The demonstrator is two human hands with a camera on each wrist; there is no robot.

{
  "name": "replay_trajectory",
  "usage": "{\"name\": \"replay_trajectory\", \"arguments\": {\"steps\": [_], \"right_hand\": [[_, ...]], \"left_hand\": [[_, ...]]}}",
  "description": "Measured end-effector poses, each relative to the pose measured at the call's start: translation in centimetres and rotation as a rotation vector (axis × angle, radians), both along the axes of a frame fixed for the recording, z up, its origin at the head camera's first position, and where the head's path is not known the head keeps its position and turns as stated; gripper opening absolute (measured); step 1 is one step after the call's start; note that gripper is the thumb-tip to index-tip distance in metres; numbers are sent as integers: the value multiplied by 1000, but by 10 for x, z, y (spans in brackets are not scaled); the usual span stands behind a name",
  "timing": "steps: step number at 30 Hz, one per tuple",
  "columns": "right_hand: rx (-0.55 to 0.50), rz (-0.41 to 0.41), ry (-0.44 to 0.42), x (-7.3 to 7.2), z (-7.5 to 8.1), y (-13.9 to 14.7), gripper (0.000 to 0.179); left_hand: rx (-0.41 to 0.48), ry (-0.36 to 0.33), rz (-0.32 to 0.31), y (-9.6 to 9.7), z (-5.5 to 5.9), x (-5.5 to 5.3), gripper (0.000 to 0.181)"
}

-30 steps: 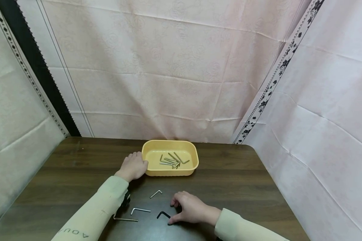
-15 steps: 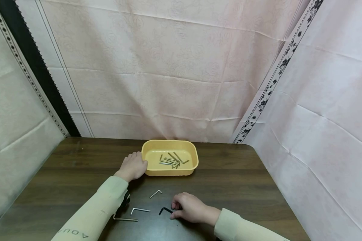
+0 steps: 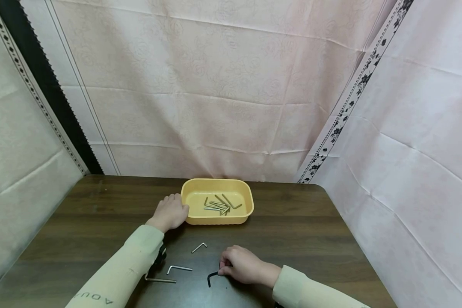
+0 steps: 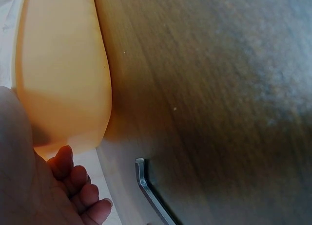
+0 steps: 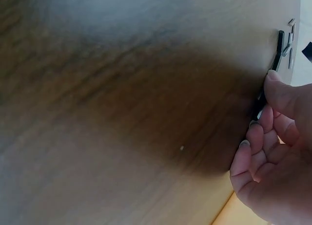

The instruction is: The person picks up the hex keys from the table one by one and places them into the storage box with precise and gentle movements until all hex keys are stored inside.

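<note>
My left hand (image 3: 170,212) holds the left end of a yellow plastic tray (image 3: 219,220), thumb at the rim and fingers curled against its outside. Several gold-coloured hex keys (image 3: 218,206) lie in a loose heap inside the tray. Closer to me, my right hand (image 3: 241,263) pinches a black hex key (image 3: 210,278) between thumb and fingers. Its short bent end sticks out to the left; the right wrist view shows the thumb (image 5: 274,81) pressed on the long arm, which is partly hidden by the fingers.
Three more hex keys lie on the brown wooden table (image 3: 292,231): a small silver key (image 3: 198,248), a longer silver key (image 3: 181,268) and a brassy key (image 3: 161,280) beside the left sleeve. Pale cloth (image 3: 215,107) hangs behind the table and at both sides.
The black hex key has turned in my right hand, its bent end now pointing toward me. My right fingers have drawn together on it. The left hand and tray have stayed put.
</note>
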State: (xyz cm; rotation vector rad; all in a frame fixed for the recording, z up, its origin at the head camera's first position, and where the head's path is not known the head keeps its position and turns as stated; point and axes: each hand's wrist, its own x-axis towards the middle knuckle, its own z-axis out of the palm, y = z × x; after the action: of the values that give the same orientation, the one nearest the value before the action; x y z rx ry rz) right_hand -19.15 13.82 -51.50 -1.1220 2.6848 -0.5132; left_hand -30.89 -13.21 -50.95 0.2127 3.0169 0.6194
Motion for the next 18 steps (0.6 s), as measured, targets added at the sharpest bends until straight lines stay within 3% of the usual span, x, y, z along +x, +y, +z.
{"name": "replay_trajectory", "arguments": {"steps": [10,18], "right_hand": [[41,12,-19,-1,3,0,15],[-53,-48,37,-14,15,10,14]], "left_hand": [[-6,-2,6,1,0,0,43],[-4,4,-1,0,-1,0,43]]}}
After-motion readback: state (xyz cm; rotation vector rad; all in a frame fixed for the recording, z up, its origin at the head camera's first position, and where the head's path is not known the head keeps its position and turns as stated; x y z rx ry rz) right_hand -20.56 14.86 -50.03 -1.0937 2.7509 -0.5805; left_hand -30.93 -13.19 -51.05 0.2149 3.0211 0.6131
